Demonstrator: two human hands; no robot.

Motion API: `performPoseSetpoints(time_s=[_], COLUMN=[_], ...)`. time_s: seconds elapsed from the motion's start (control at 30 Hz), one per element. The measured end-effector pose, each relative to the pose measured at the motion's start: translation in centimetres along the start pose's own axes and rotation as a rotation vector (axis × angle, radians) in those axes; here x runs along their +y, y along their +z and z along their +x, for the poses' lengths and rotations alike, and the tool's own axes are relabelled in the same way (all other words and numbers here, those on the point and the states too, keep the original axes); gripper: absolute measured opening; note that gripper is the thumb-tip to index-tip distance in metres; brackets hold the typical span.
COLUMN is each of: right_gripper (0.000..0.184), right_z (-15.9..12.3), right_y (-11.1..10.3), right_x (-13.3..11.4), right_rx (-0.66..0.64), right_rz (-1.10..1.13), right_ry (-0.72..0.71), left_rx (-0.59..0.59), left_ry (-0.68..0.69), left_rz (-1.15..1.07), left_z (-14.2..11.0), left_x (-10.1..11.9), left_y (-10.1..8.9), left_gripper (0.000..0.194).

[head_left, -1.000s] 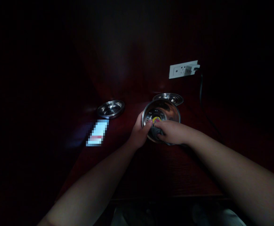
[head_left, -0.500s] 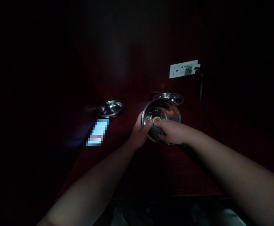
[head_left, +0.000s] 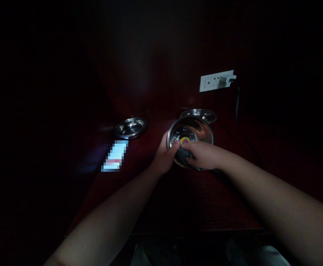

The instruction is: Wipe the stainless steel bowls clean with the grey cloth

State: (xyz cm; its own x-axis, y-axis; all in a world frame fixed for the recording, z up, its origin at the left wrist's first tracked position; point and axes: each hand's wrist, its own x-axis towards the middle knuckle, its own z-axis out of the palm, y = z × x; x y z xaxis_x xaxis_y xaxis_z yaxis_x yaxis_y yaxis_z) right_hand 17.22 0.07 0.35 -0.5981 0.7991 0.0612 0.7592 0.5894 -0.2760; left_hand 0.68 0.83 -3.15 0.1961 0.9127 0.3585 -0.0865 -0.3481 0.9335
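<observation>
"Barely anything has moved since the last frame on my feed: the dark cloth looks a touch re-bunched inside the steel bowl, whose rim sits a hair further right."

"What do you take from that?"

"I'd judge the work is small movements at one spot, low on the near inside wall, beside the yellow sticker. I see the bowl over the table, mouth tipped toward me; I can't tell whether its base rests on the wood."

"And the hands?"

"Left hand is closed round the left rim, thumb inside; its fingers are hidden behind. Right hand reaches in, fingers curled tight on the cloth."

"Anything around you?"

"One shallow dish is close behind the bowl, partly covered by it; touching or not, I can't say. Another dish sits to the left, with a bright pixelated rectangle just in front. On the wall, a socket holds a plug, and a cable hangs well clear of the right hand."

"What's in your way?"

"That right hand, covering the near wall, and the gloom."
</observation>
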Motion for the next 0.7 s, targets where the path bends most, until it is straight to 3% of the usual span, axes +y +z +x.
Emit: performPoseSetpoints(time_s=[0.7], right_gripper=[0.020], right_z=[0.09], right_y=[-0.13], right_x=[0.04], right_rx=[-0.009], right_rz=[0.028], right_ry=[0.009], left_rx=[0.006], left_ry=[-0.012], left_rz=[0.015], left_z=[-0.01], left_x=[0.12], left_y=[0.00], left_gripper=[0.053])
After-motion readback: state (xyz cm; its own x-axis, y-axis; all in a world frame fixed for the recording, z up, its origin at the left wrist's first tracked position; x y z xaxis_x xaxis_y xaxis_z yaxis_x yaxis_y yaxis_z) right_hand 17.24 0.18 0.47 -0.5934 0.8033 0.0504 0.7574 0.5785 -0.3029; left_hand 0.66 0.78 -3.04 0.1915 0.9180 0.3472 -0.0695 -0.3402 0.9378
